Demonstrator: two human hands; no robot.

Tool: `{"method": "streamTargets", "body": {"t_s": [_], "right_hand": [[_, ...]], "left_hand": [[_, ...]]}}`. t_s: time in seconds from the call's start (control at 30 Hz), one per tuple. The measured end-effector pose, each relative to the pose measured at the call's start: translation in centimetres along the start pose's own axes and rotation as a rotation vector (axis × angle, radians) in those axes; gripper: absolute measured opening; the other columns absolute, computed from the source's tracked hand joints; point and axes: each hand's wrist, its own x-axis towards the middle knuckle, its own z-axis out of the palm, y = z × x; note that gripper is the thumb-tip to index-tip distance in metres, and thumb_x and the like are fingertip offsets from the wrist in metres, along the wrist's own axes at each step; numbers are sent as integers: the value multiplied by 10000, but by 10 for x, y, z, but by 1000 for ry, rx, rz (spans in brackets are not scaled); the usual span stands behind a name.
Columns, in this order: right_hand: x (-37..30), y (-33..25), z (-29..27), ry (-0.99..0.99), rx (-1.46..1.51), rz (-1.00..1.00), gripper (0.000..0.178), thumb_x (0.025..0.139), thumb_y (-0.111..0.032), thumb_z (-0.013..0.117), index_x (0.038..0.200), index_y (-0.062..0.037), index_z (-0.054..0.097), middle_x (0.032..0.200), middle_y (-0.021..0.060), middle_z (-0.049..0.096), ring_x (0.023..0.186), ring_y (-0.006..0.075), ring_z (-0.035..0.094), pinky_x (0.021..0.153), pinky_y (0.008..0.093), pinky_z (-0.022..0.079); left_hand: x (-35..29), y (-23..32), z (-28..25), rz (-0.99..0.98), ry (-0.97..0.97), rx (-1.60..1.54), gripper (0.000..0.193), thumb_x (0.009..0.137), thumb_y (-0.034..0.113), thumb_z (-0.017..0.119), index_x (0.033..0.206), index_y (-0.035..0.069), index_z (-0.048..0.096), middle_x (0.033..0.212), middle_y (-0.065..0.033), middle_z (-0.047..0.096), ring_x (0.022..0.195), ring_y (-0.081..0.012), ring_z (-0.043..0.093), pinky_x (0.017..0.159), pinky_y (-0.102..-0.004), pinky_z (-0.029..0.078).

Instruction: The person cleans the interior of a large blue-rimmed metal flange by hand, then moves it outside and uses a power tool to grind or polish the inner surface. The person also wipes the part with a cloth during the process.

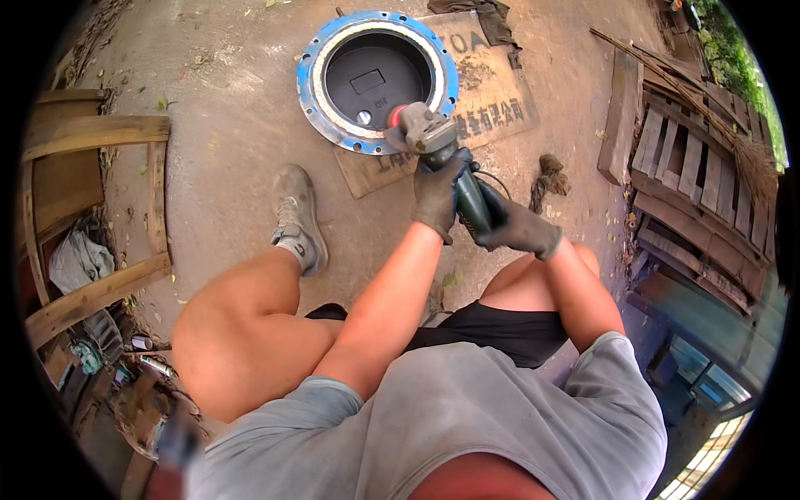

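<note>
Head view. We list: angle grinder [446, 162], green body, grey head set at the near rim of a blue ring flange [310, 83] lying on a wooden board [500, 100] on bare ground. Our gloved left hand [437, 193] is wrapped tight round the grinder's neck; our gloved right hand [518, 227] is clenched round its rear handle.

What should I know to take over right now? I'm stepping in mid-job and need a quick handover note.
Left hand: gloved, gripping the front of the grinder.
Right hand: gloved, holding its rear handle.
The grinder's head sits on the near rim of the blue ring, which lies on a wooden board on the ground.
Done: the ring's inner band looks pale.
Left: cannot tell how much remains.
</note>
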Motion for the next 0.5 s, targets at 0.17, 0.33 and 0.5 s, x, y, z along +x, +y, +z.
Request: {"method": "streamTargets", "body": {"t_s": [0.17,0.33,0.5], "right_hand": [[32,-19,15,38,-86,337,778,840,-193,833,1523,-85,475,867,39,683,635,126,622,532,292,519],[63,5,31,167,-310,110,792,795,-259,859,1499,-83,539,1065,117,712,886,195,703,778,356,580],[78,18,42,181,-376,6,820,781,-271,859,1504,-60,533,1205,168,716,1072,238,696,962,392,553]], "left_hand": [[2,-6,-22,-36,141,-105,336,929,63,784,1229,24,637,976,-114,712,859,-283,743,736,-412,634],[15,8,-44,55,130,-169,293,945,83,766,1202,23,638,986,-124,726,860,-279,745,761,-412,645],[24,3,-72,47,127,-169,278,955,103,759,1196,31,640,969,-126,731,874,-278,749,786,-420,643]]}}
